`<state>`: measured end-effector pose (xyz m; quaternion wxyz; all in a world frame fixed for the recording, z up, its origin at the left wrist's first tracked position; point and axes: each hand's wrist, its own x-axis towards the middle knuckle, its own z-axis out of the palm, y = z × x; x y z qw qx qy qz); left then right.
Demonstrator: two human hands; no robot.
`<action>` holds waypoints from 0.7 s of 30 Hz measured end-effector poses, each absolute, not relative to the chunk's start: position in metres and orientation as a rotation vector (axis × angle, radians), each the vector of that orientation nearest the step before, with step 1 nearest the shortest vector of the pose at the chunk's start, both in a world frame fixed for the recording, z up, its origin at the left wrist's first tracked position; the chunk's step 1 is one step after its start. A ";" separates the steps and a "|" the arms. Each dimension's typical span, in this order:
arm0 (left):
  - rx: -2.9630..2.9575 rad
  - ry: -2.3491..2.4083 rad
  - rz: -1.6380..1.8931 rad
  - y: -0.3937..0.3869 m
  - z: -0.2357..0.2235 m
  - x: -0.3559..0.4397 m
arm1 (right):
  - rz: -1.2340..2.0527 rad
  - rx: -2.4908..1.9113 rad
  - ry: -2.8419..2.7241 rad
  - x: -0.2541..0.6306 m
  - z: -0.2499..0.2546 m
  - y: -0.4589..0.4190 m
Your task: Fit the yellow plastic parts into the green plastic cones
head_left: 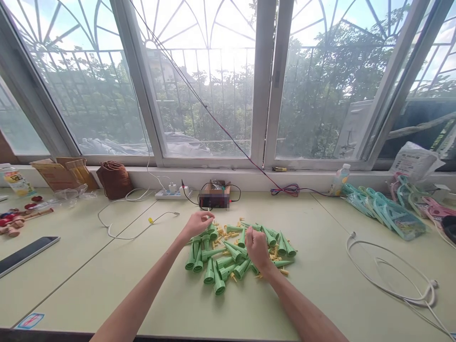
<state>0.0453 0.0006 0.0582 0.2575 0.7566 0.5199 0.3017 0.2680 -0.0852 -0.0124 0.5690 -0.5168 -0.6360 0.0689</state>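
My two hands reach over the counter [160, 304], among a loose heap of green cones [233, 252] and small yellow tips [233, 277]. My left hand [200, 223] is over the far left edge of the heap, its thumb and fingers bent toward each other; I cannot tell whether they meet or pinch anything. My right hand [257, 243] is curled like a fist over the right half, with cones close on both sides of it; what it may hold is hidden from me.

Most cones lie on their sides, pointing various ways, with the tips scattered between and around them. Just beyond the heap stands a box [214, 198], and left of that a power strip [167, 194]. A phone [28, 254] lies well off to my left, a coiled white cable [377, 285] to my right. Near the window, on the right, stands a bottle [339, 180].
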 end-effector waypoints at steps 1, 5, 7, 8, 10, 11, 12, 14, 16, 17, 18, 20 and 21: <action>2.045 1.415 0.816 0.002 0.058 0.047 | 0.219 -1.199 -1.506 0.268 -0.012 -0.085; 1.997 1.465 0.826 0.011 0.055 0.049 | 0.310 -1.179 -1.484 0.269 -0.011 -0.086; 1.974 1.477 0.822 0.015 0.054 0.048 | 0.316 -1.185 -1.472 0.268 -0.010 -0.086; 1.964 1.478 0.814 0.016 0.054 0.047 | 0.315 -1.189 -1.472 0.268 -0.011 -0.085; 1.950 1.469 0.792 0.020 0.053 0.045 | 0.309 -1.197 -1.476 0.267 -0.012 -0.085; 1.944 1.460 0.780 0.021 0.053 0.044 | 0.306 -1.198 -1.481 0.267 -0.012 -0.084; 1.939 1.451 0.770 0.023 0.053 0.043 | 0.304 -1.197 -1.489 0.266 -0.013 -0.084; 1.932 1.429 0.757 0.024 0.050 0.042 | 0.305 -1.195 -1.501 0.266 -0.013 -0.084; 1.930 1.408 0.746 0.025 0.046 0.040 | 0.312 -1.190 -1.509 0.266 -0.014 -0.084; 1.929 1.398 0.740 0.026 0.044 0.040 | 0.318 -1.187 -1.513 0.266 -0.014 -0.084; 1.930 1.386 0.732 0.026 0.041 0.039 | 0.325 -1.186 -1.517 0.265 -0.015 -0.084; 1.946 1.360 0.716 0.026 0.035 0.038 | 0.345 -1.190 -1.524 0.265 -0.017 -0.084; 1.963 1.345 0.708 0.026 0.032 0.037 | 0.354 -1.198 -1.524 0.265 -0.018 -0.084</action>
